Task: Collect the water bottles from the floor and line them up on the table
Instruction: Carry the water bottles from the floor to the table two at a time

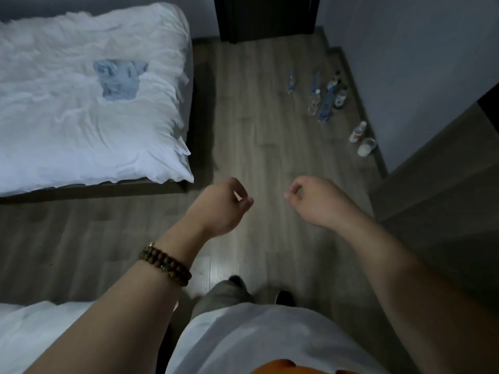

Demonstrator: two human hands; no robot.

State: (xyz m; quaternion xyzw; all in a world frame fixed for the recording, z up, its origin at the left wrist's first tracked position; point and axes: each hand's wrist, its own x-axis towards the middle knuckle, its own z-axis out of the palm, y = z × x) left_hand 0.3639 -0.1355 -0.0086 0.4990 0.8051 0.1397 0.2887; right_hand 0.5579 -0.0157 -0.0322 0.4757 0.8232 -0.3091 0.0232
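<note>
Grey-brown plank floor (pixel 256 147) of a dim bedroom, running from the wearer's feet to a dark door (pixel 267 17) at the far end. A pale wall (pixel 405 49) stands along the right.

Bed frame (pixel 108 188), dark, upper left. A rumpled white duvet (pixel 67 117) covers it. A blue-grey cloth (pixel 118 79) lies crumpled on the duvet's middle.

Second patch of white bedding (pixel 32 333), lower left corner.

Brown furniture panel (pixel 445 171), right edge, against the wall. Its kind cannot be told.

Water bottles (pixel 325 98): on the floor beside the right-hand wall, well ahead of both hands. The main group stands upright and close together, clear plastic, some with blue labels. The count is lost in blur.
- One clear bottle (pixel 290 82) stands apart, left of the group.
- One white bottle with an orange label (pixel 357 131) sits nearer the wearer, close to the wall, with a pale round container (pixel 366 147) just beside it.

Left hand (pixel 224 203): raised over the floor at mid-view, back to the camera. The fingers are loosely curled inward, the thumb tip is near the forefinger, and it grips nothing. A brown beaded bracelet (pixel 166 264) is doubled round the wrist.

Right hand (pixel 316 201): level with the left and apart from it. The fingers are loosely curled in the same way and hold nothing.

Wearer's clothing, bottom of view: white shirt (pixel 243 341), grey trouser leg (pixel 224 292), dark shoe (pixel 285 296).
</note>
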